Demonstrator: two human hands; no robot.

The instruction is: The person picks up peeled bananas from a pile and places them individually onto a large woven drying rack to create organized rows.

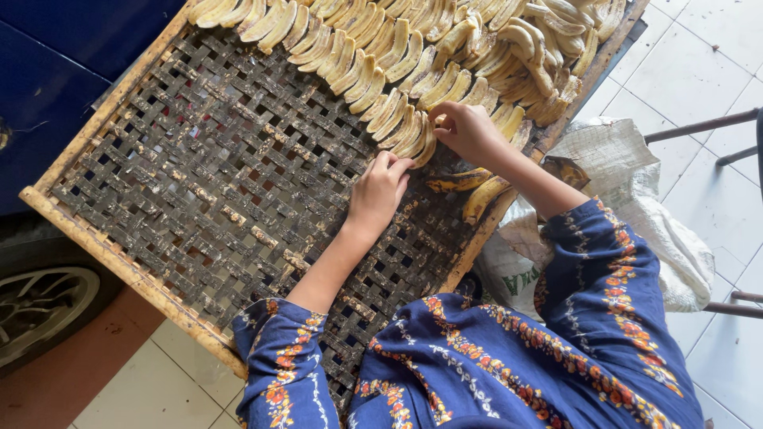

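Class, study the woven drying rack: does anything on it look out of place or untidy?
Yes. Most peeled bananas lie in neat rows, but two darker bananas lie loose at the rack's right edge beside the right hand, and the top-right pile is jumbled.

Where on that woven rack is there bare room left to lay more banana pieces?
The woven rack is bare across its whole near and left part, from the wooden frame up to the banana rows. It is crowded along the far edge and right corner, where both hands work: the left hand and the right hand. Unpeeled bananas fill the right rim.
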